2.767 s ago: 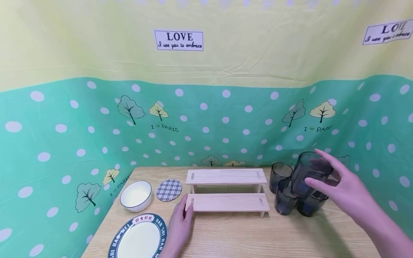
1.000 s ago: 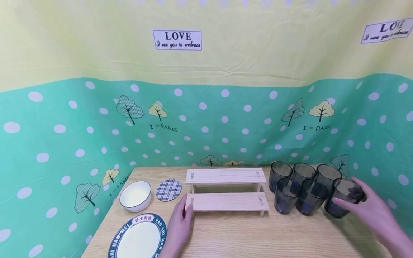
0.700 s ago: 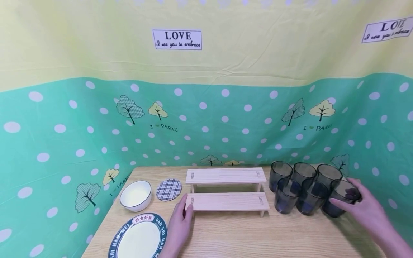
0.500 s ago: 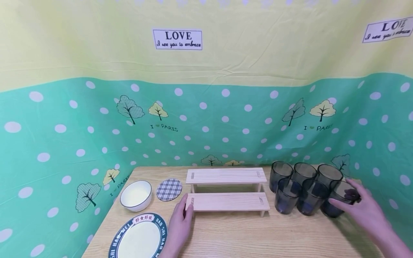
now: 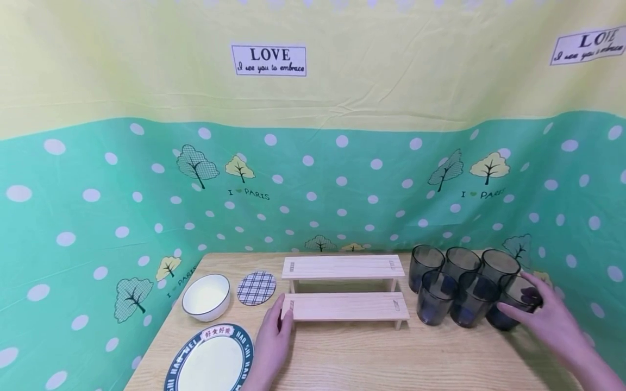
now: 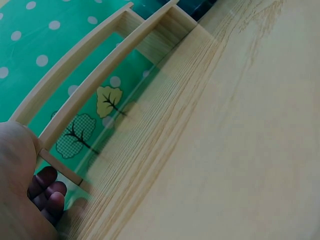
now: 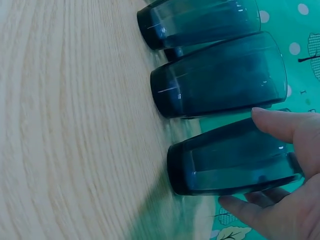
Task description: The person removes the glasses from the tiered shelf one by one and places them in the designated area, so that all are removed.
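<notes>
My right hand [image 5: 552, 323] grips a dark smoky drinking glass [image 5: 501, 319] at the right end of the front row of glasses. In the right wrist view this upright glass [image 7: 225, 162] stands on the table, with my thumb on one side near the rim and fingers on the other. A neighbouring glass [image 7: 215, 80] is close beside it. My left hand [image 5: 274, 339] holds the left end of a two-step wooden rack [image 5: 344, 307], thumb at the lower board's edge. In the left wrist view the fingers [image 6: 54, 197] curl by the rack's end leg [image 6: 62, 167].
Behind the front row stand more glasses [image 5: 426, 263], right of the rack. Left of it are a plaid round coaster [image 5: 256, 288], a white bowl [image 5: 206, 296] and a blue-rimmed plate [image 5: 244, 339]. A green and yellow curtain [image 5: 323, 163] closes off the table's back and sides.
The right hand has lowered the glass from above the others to the table at the front row's right end, then slid it slightly left against its neighbours. The left hand has stayed put.
</notes>
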Tool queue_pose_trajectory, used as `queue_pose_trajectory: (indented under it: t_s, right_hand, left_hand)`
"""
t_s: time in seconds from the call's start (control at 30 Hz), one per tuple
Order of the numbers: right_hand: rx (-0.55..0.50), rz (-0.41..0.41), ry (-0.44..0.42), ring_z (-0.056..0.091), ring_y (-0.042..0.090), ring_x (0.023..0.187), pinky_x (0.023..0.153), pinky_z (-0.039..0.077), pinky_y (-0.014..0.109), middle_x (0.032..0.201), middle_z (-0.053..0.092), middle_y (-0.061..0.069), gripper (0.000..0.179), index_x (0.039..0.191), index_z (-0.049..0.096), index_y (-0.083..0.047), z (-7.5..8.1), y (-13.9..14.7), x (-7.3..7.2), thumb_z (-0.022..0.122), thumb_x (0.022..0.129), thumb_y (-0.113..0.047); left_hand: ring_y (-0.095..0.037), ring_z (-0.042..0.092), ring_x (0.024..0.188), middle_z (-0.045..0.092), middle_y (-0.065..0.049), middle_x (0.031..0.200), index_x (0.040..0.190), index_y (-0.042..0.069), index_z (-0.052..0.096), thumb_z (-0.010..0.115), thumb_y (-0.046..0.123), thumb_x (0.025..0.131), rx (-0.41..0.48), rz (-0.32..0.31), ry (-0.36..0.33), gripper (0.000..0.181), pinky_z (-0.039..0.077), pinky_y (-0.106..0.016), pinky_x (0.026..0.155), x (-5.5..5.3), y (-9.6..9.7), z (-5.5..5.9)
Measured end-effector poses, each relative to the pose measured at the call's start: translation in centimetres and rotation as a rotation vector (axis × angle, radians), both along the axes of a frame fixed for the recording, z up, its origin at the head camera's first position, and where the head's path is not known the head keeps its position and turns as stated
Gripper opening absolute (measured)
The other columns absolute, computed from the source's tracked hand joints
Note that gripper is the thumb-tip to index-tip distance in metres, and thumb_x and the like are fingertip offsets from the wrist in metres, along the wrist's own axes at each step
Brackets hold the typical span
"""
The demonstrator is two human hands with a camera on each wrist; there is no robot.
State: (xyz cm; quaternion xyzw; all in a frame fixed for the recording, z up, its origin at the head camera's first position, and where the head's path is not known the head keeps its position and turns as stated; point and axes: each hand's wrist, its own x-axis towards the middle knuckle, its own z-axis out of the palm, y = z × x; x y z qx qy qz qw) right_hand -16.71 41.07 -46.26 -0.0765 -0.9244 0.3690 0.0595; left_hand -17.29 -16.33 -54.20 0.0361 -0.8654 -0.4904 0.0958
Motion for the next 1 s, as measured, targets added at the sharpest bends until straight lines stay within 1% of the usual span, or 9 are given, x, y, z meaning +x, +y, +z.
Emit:
queue_pose_trajectory:
  t_s: [0.13,0.37,0.47,0.5,0.57,0.7,0.8,0.93,1.0]
  right_hand:
    - [0.007,0.030,-0.001,0.013,0.082,0.141,0.095,0.026,0.097,0.170,-0.009,0.046,0.117,0.175,0.001,-0.001,0.2,0.2,0.0,0.081,0.102,-0.047]
    - [-0.012,0.066,-0.050,0.006,0.082,0.143,0.097,0.023,0.097,0.170,-0.014,0.046,0.119,0.174,-0.004,-0.002,0.7,0.3,-0.1,0.079,0.103,-0.050]
    - [-0.003,0.065,-0.066,0.011,0.082,0.141,0.096,0.027,0.096,0.168,-0.010,0.049,0.120,0.174,-0.003,-0.002,0.9,0.3,-0.1,0.079,0.103,-0.051]
    - [0.009,0.064,-0.061,0.013,0.082,0.140,0.095,0.029,0.096,0.167,-0.006,0.051,0.119,0.174,-0.002,-0.001,1.0,0.3,-0.1,0.079,0.103,-0.051]
    - [0.039,0.061,-0.034,0.021,0.080,0.138,0.094,0.034,0.094,0.163,0.006,0.055,0.118,0.173,0.001,0.003,1.3,0.1,-0.1,0.080,0.103,-0.049]
    - [0.118,0.038,0.078,0.024,0.078,0.137,0.097,0.033,0.092,0.155,0.020,0.057,0.113,0.171,0.010,0.009,1.7,-0.5,0.1,0.083,0.102,-0.042]
    - [0.180,0.010,0.146,0.021,0.080,0.138,0.097,0.029,0.095,0.157,0.017,0.057,0.112,0.172,0.013,0.007,2.0,-0.9,0.4,0.085,0.100,-0.040]
    - [0.242,0.003,0.197,0.022,0.080,0.136,0.094,0.028,0.097,0.159,0.015,0.057,0.110,0.173,0.015,0.003,3.0,-1.7,1.0,0.087,0.099,-0.035]
    - [0.250,0.016,0.221,0.023,0.079,0.137,0.095,0.027,0.097,0.160,0.016,0.055,0.109,0.173,0.017,0.003,3.7,-2.3,1.3,0.088,0.098,-0.031]
  left_hand:
    - [-0.043,0.055,0.147,0.057,-0.022,0.157,0.169,0.007,0.042,0.054,0.034,0.118,0.004,-0.003,0.001,0.059,0.045,-0.061,0.121,-0.1,0.1,0.0]
    - [-0.043,0.055,0.147,0.057,-0.022,0.157,0.169,0.007,0.042,0.054,0.035,0.119,0.003,-0.003,-0.004,0.059,0.045,-0.061,0.121,-0.2,0.1,0.0]
    - [-0.043,0.054,0.147,0.057,-0.022,0.157,0.169,0.007,0.043,0.054,0.036,0.118,0.004,-0.004,-0.010,0.059,0.045,-0.062,0.121,-0.1,0.2,-0.1]
    - [-0.043,0.054,0.147,0.058,-0.022,0.156,0.169,0.007,0.043,0.054,0.036,0.119,0.005,-0.005,-0.013,0.059,0.045,-0.062,0.121,-0.1,0.2,-0.1]
    - [-0.043,0.054,0.147,0.058,-0.022,0.156,0.169,0.008,0.043,0.053,0.037,0.119,0.007,-0.005,-0.015,0.060,0.045,-0.062,0.121,-0.2,0.2,-0.1]
    - [-0.043,0.055,0.146,0.059,-0.021,0.155,0.170,0.008,0.042,0.053,0.036,0.119,0.008,-0.005,-0.015,0.059,0.046,-0.062,0.121,-0.3,0.3,-0.1]
    - [-0.042,0.056,0.145,0.061,-0.020,0.152,0.170,0.008,0.042,0.054,0.035,0.119,0.004,-0.005,-0.012,0.059,0.046,-0.062,0.120,-0.3,0.3,-0.1]
    - [-0.039,0.061,0.139,0.062,-0.017,0.147,0.170,0.007,0.041,0.054,0.036,0.118,-0.008,-0.002,-0.016,0.060,0.050,-0.060,0.118,-0.3,0.3,0.1]
    - [-0.036,0.065,0.129,0.061,-0.015,0.142,0.170,0.007,0.040,0.054,0.036,0.118,-0.005,-0.001,-0.019,0.061,0.056,-0.057,0.111,-0.3,0.3,0.3]
